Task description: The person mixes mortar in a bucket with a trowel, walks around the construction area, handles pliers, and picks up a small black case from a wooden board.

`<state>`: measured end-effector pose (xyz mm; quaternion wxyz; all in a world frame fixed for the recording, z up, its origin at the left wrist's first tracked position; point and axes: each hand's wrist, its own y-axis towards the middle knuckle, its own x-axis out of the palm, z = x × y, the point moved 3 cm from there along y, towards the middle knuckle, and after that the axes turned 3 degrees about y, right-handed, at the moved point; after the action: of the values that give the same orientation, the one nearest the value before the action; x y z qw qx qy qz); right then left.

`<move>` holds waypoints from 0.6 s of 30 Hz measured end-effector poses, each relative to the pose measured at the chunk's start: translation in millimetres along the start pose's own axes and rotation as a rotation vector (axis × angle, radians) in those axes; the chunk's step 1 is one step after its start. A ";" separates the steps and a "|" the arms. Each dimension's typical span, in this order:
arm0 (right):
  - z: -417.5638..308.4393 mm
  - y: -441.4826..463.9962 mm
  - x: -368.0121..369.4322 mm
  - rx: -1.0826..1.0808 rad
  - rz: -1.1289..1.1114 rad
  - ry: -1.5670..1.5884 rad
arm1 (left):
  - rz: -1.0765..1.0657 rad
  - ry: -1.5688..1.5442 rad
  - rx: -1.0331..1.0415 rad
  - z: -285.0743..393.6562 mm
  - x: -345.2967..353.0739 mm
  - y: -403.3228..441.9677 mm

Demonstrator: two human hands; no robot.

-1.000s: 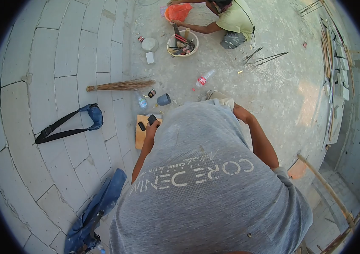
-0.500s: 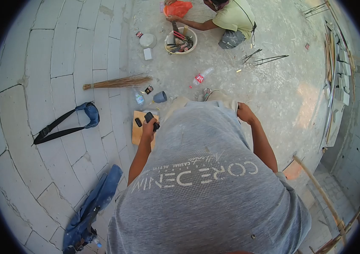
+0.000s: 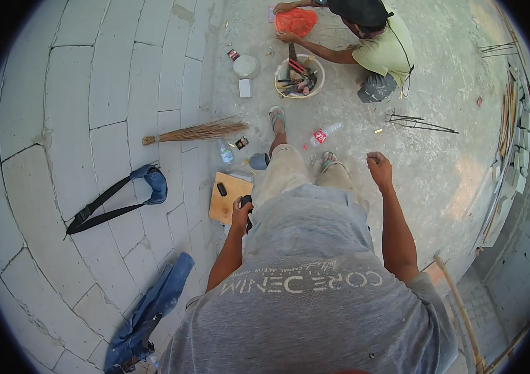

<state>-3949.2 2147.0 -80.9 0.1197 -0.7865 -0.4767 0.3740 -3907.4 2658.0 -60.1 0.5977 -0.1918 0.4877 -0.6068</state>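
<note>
My left hand [image 3: 240, 214] is wrapped round a black handheld object [image 3: 247, 202], beside my left thigh and near a wooden board [image 3: 230, 198] on which a small black item [image 3: 222, 189] lies. Out to the right of my body, my right hand [image 3: 379, 169] is raised over the floor, its fingers curled together; whether something small is between them is too small to tell. Both my feet in flip-flops show on the concrete, the left foot [image 3: 278, 118] further forward. A blue-grey cup [image 3: 258, 161] lies near my left leg.
A co-worker [image 3: 382, 50] crouches ahead with an orange bag [image 3: 296, 22], by a bucket of tools [image 3: 300, 76]. A broom [image 3: 196, 132], bottles [image 3: 320, 136] and upright rebar [image 3: 423, 123] are on the floor. A block wall [image 3: 109, 93] runs along the left, with a hanging strap bag [image 3: 152, 184].
My right hand has come away from my hip, out over the floor. My left foot has come into view ahead. The surroundings have shifted right in view. The black object stays in my left hand.
</note>
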 end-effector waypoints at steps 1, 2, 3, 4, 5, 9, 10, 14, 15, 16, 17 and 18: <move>-12.2 20.0 23.2 -0.022 -0.044 0.024 | -0.048 -0.028 -0.015 -3.5 -3.2 13.6; -30.4 35.8 46.7 0.015 -0.113 0.076 | -0.095 -0.056 -0.032 -5.9 -7.2 28.2; -51.7 53.7 73.6 0.048 -0.178 0.129 | -0.085 0.108 -0.071 -4.4 -13.2 46.1; -68.5 74.1 101.4 0.085 -0.216 0.165 | -0.096 0.113 -0.076 15.3 -17.8 64.1; -80.6 91.5 129.1 0.130 -0.267 0.192 | -0.129 0.194 -0.121 34.1 -22.0 68.8; -105.1 170.6 244.4 0.185 -0.294 0.195 | -0.126 0.260 -0.198 65.9 -47.2 90.6; -98.9 195.7 274.6 0.165 -0.285 0.148 | -0.144 0.246 -0.245 67.8 -54.0 96.1; -85.2 272.7 360.1 0.153 -0.216 0.018 | -0.130 0.121 -0.350 68.0 -65.8 114.0; -86.3 289.4 373.3 0.129 -0.238 -0.040 | -0.165 0.103 -0.355 68.5 -68.3 120.6; -83.0 304.9 387.8 0.101 -0.264 -0.097 | -0.197 0.081 -0.360 71.1 -68.8 127.8; -69.3 320.5 401.9 0.116 -0.271 -0.090 | -0.194 0.096 -0.367 81.5 -68.3 133.2; -55.9 336.0 413.8 0.115 -0.380 -0.189 | -0.189 0.107 -0.375 93.7 -70.1 143.4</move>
<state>-3578.1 2330.1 -421.6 0.1873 -0.6357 -0.6035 0.4434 -3739.0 2715.3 -111.0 0.4654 -0.3122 0.6028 -0.5680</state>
